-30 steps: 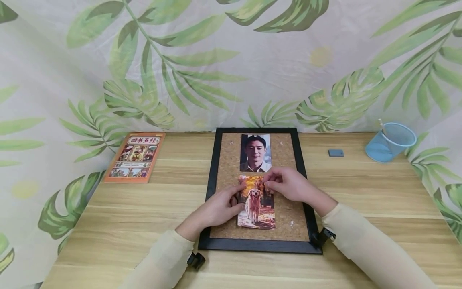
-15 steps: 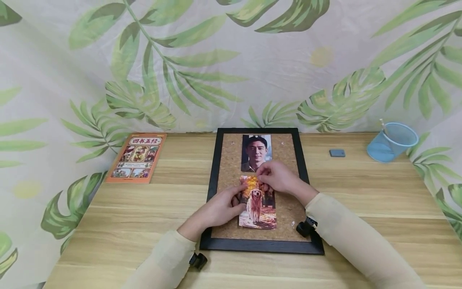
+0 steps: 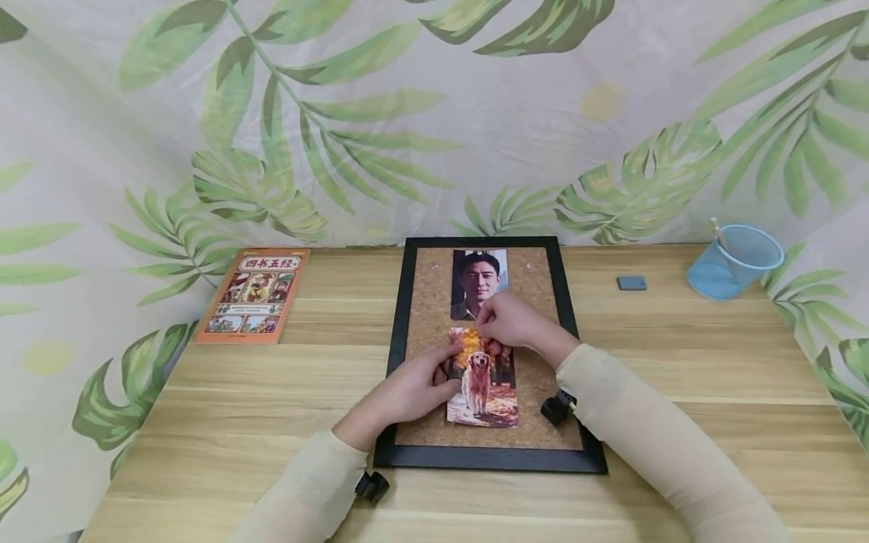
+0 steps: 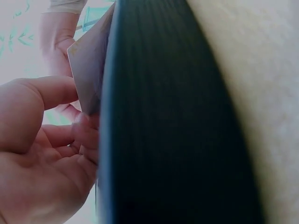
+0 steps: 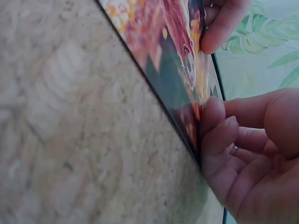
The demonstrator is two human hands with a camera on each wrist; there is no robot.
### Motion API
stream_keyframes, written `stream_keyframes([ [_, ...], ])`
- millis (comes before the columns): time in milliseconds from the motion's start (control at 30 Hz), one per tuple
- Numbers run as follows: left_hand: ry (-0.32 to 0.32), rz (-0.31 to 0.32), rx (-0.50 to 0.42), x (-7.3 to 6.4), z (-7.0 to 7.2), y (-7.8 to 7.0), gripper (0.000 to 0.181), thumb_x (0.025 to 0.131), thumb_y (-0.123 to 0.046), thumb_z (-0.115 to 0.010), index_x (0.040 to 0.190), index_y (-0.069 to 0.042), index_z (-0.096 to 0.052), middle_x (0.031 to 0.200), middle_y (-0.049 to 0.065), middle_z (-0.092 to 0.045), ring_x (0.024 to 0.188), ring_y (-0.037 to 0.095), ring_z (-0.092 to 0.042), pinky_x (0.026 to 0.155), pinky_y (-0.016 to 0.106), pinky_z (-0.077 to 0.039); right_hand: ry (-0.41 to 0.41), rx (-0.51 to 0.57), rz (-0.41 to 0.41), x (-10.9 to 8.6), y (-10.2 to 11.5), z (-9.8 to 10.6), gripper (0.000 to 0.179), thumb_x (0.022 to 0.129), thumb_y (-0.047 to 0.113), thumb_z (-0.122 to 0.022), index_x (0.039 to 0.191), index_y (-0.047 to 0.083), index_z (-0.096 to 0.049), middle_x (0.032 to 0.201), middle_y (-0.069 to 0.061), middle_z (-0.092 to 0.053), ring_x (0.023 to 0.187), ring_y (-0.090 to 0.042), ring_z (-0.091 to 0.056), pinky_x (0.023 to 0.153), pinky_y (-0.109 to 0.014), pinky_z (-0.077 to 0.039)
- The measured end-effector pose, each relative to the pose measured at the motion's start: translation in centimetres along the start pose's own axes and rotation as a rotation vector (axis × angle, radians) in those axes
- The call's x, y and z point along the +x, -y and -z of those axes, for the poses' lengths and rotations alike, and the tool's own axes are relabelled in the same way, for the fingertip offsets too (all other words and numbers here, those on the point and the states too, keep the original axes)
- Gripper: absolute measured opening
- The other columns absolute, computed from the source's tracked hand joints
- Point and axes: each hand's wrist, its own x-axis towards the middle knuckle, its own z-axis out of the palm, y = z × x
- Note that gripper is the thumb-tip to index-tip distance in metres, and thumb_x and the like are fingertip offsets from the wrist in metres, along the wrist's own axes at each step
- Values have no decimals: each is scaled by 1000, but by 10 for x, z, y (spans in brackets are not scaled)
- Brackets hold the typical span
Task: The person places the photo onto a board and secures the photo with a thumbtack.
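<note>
A black-framed corkboard (image 3: 424,317) lies on the table in the head view. On its lower half is a photo of a golden dog (image 3: 485,396), under a portrait photo (image 3: 478,273). My left hand (image 3: 416,387) holds the dog photo by its left edge, thumb and fingertips on it. In the left wrist view this photo (image 4: 88,70) tilts off the board. My right hand (image 3: 516,323) pinches at the top edge, its curled thumb and index finger meeting there; what looks like a small clear pushpin is hidden between them. The right wrist view shows the fingertips against the photo (image 5: 163,60).
An orange book (image 3: 253,296) lies at the back left of the wooden table (image 3: 326,407). At the right stand a small blue-grey block (image 3: 632,283) and a blue mesh pen cup (image 3: 733,264) with a stick in it. Clear pins show near the board's top corners.
My right hand has moved left from the dog photo's upper right corner to the middle of its top edge. The left hand keeps its hold; the photo stays in place.
</note>
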Motion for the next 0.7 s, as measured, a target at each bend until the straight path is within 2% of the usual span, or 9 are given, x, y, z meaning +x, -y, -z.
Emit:
stream_keyframes([
  [100, -7, 23, 42, 3, -4, 4, 64, 102, -33, -71, 160, -11, -53, 99, -5, -60, 80, 7, -56, 67, 25, -47, -2, -18, -25, 0, 3, 1, 10, 104, 6, -65, 99, 3, -73, 75, -6, -68, 54, -13, -63, 51, -26, -53],
  [267, -28, 26, 68, 5, -4, 5, 62, 101, -31, -72, 157, -11, -57, 93, -5, -58, 75, 9, -52, 65, 26, -43, -16, -43, -41, 0, 3, 2, 9, 103, 8, -67, 97, 4, -72, 70, -3, -66, 49, -11, -61, 47, -24, -48],
  [533, -25, 62, 112, 3, 1, -7, 61, 101, -30, -73, 157, -13, -57, 88, -5, -57, 72, 9, -50, 63, 25, -39, -50, -22, -90, -6, -10, 1, 24, 105, 25, -73, 94, 5, -65, 59, -5, -64, 42, -14, -61, 42, -31, -52],
  [700, -18, 88, 128, 4, -2, -6, 63, 100, -31, -75, 158, -14, -57, 87, -4, -57, 70, 10, -49, 62, 25, -38, -50, -3, -66, -10, -13, 1, 22, 106, 22, -71, 95, 4, -65, 61, -6, -67, 42, -14, -62, 42, -32, -53],
])
